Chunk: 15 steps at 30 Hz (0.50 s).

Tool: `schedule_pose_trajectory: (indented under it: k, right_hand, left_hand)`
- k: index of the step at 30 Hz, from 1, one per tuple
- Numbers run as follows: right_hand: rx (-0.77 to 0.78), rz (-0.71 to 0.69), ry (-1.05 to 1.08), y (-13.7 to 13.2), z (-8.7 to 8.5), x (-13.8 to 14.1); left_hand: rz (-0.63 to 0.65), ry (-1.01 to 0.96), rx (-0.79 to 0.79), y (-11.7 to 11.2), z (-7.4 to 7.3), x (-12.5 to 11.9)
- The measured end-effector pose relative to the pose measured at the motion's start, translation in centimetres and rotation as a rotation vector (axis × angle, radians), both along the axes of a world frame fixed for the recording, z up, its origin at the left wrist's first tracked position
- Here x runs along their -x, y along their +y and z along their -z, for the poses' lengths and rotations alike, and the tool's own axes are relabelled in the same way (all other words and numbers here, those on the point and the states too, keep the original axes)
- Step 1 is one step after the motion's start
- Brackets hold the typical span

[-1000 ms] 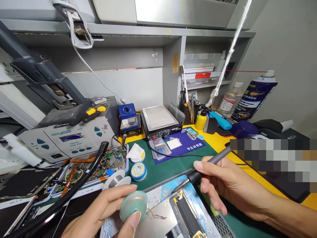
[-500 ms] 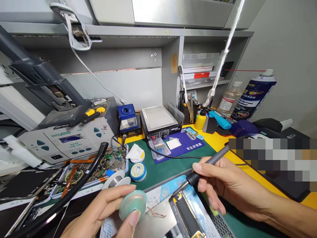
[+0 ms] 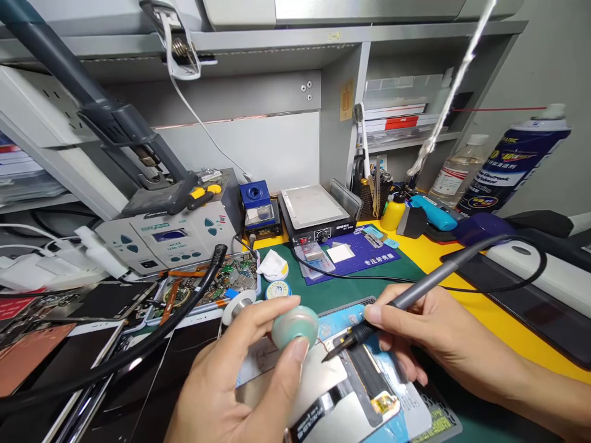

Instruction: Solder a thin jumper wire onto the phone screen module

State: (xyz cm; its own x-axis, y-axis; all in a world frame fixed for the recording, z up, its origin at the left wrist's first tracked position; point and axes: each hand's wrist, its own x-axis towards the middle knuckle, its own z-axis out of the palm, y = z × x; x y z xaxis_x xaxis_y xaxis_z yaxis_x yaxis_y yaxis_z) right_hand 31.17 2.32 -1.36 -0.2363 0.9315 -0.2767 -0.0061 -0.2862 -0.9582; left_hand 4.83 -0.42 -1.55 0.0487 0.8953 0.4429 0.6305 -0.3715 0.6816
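Note:
My left hand (image 3: 244,375) pinches a small green spool of desoldering braid (image 3: 295,329) between thumb and fingers. A thin copper-coloured end sticks out of the spool toward the iron. Pencil-style, my right hand (image 3: 429,332) grips a soldering iron (image 3: 418,292) with a grey handle and dark tip. That tip points down and left, over or on a silver metal plate (image 3: 323,375); contact cannot be made out. Beside the plate lies a dark strip with gold-coloured contacts (image 3: 385,404), part of an opened device. A black flex cable (image 3: 318,411) crosses the plate.
A hot air station (image 3: 170,243) stands left, its black hose (image 3: 152,344) curving across the front. Behind are a soldering station (image 3: 256,212) and a hot plate (image 3: 318,206). A tray of circuit boards (image 3: 235,271) is left of centre. A spray can (image 3: 512,160) stands right.
The view has shifted, showing more on the left. The spool has come nearer the iron. The iron tip has moved from the dark strip's upper end to over the silver plate.

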Motion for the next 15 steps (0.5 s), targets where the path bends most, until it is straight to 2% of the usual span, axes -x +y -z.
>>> schedule_pose_trajectory:
  k: [3, 5, 10, 15]
  right_hand:
    - [-0.025, 0.007, -0.101, -0.1, -0.2, 0.2]
    - [-0.06, 0.015, -0.141, -0.1, -0.2, 0.3]
    - [-0.109, 0.016, -0.158, -0.2, 0.0, 0.4]
    - [-0.122, 0.022, -0.157, -0.1, 0.1, 0.3]
  left_hand:
    - [0.049, 0.095, -0.008, 0.5, -0.1, 0.1]
    - [0.064, 0.091, -0.011, 0.8, -0.3, -0.2]
    - [0.128, 0.064, -0.078, 1.1, -0.8, -1.2]
    - [0.16, 0.086, -0.116, 0.7, -0.6, -1.0]
